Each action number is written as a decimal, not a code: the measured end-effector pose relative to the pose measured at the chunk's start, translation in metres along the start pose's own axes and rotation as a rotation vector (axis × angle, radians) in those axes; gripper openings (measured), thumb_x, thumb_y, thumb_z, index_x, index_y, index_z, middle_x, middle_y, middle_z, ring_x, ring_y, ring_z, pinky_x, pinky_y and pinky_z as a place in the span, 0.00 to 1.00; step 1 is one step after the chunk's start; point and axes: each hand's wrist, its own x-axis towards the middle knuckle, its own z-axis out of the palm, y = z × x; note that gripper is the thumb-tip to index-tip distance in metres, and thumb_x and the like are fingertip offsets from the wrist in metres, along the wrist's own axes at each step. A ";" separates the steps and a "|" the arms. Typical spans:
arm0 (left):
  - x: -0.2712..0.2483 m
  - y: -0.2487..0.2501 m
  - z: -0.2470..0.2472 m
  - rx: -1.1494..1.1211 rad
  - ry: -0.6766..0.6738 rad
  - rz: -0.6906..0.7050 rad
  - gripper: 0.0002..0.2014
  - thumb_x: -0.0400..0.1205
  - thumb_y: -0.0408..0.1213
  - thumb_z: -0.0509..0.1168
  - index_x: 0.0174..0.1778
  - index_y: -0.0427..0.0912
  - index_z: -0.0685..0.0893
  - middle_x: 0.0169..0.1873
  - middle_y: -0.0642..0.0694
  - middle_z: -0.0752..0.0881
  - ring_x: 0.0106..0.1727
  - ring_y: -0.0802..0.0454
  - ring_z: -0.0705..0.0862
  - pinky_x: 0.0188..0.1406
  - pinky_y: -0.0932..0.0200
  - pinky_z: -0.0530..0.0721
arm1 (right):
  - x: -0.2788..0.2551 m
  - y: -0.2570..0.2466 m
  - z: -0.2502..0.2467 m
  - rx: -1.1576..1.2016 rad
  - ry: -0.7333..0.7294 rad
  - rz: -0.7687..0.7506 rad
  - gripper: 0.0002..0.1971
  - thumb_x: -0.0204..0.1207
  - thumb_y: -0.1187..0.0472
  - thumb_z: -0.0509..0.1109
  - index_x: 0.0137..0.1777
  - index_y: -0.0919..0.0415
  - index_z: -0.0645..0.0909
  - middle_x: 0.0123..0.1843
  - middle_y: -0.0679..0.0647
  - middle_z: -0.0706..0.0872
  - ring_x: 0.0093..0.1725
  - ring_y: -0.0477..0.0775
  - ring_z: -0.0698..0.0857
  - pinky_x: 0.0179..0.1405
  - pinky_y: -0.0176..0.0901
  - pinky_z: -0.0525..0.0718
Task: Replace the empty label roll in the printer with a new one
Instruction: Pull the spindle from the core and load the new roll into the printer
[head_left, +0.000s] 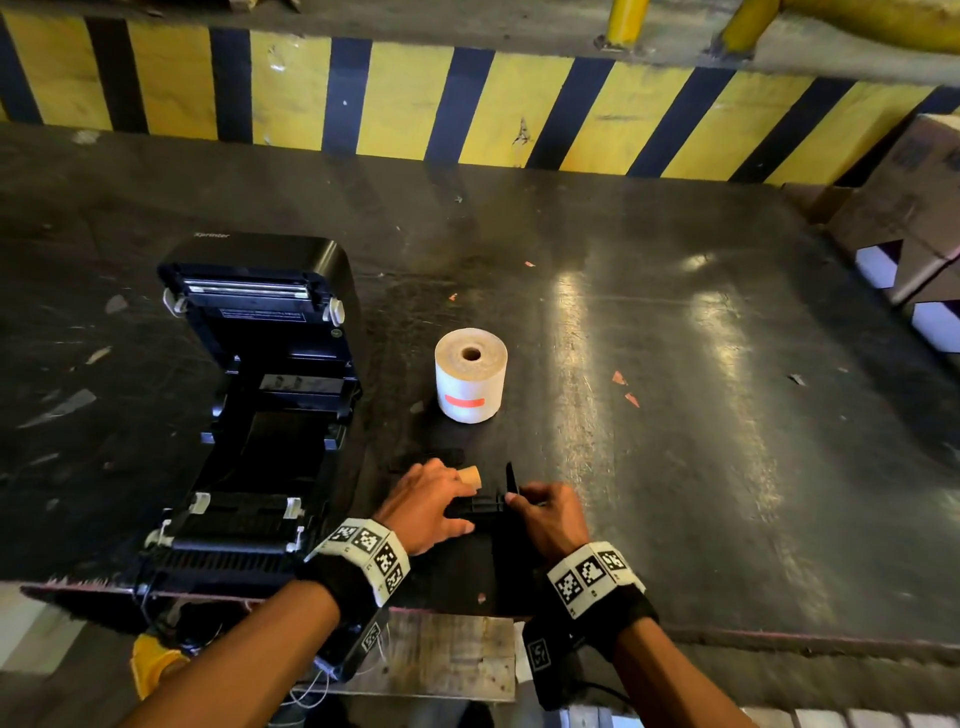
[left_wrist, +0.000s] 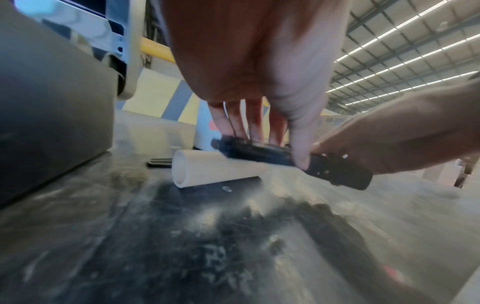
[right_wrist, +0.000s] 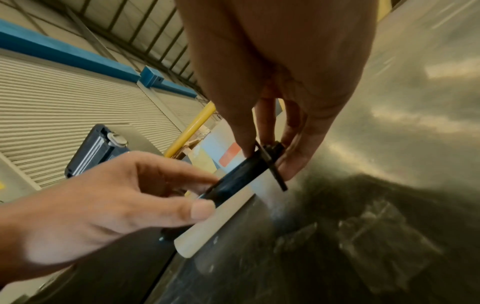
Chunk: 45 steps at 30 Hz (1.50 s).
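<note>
the printer (head_left: 260, 410) sits on the dark surface (head_left: 675, 415) with its lid swung up and back, so the roll bay lies open and bare. just right of the printer a full label roll (head_left: 470, 375) stands on end, white with an orange mark on its side, core hole facing up. nearer the person than the roll, and right of the printer's front corner, both hands meet on a black spindle (head_left: 480, 506). the left hand (head_left: 428, 506) has its thumb and fingers (left_wrist: 255, 123) curled over the spindle's left part, gripping it from above. the right hand (head_left: 550, 519) pinches the spindle's right end between thumb and fingers (right_wrist: 291, 164), next to a thin black flange (head_left: 511, 478) that stands upright across the shaft. in the left wrist view the spindle is tilted and held off the surface. the empty core (left_wrist: 215, 171), a pale cardboard tube, lies on its side on the surface below and behind the spindle, its open end toward the printer; in the head view only its tip (head_left: 470, 477) peeks out past the left hand's fingers. whether the core touches the spindle cannot be told. a flat black part (left_wrist: 159, 163) lies on the surface between the core and the printer. small orange scraps (head_left: 623, 387) dot the surface right of the roll
</note>
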 end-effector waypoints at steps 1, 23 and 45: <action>0.001 -0.001 0.001 -0.003 0.002 -0.025 0.25 0.74 0.50 0.69 0.68 0.51 0.78 0.64 0.47 0.81 0.67 0.46 0.75 0.67 0.53 0.70 | 0.001 -0.001 -0.003 0.018 -0.011 -0.003 0.07 0.73 0.60 0.73 0.45 0.63 0.90 0.38 0.53 0.91 0.33 0.41 0.86 0.34 0.31 0.79; -0.005 -0.005 0.016 0.031 0.155 0.055 0.23 0.75 0.53 0.65 0.63 0.46 0.82 0.55 0.45 0.81 0.60 0.48 0.77 0.58 0.55 0.75 | 0.004 0.003 -0.010 -0.240 -0.107 -0.047 0.18 0.70 0.54 0.76 0.57 0.64 0.86 0.49 0.57 0.91 0.42 0.45 0.85 0.34 0.25 0.76; 0.070 -0.007 -0.071 -1.216 0.344 -0.485 0.28 0.84 0.56 0.47 0.70 0.40 0.76 0.71 0.39 0.78 0.71 0.43 0.76 0.71 0.49 0.72 | 0.105 -0.123 0.017 -0.567 -0.027 -0.373 0.24 0.61 0.54 0.79 0.57 0.56 0.78 0.68 0.65 0.71 0.57 0.66 0.79 0.57 0.61 0.84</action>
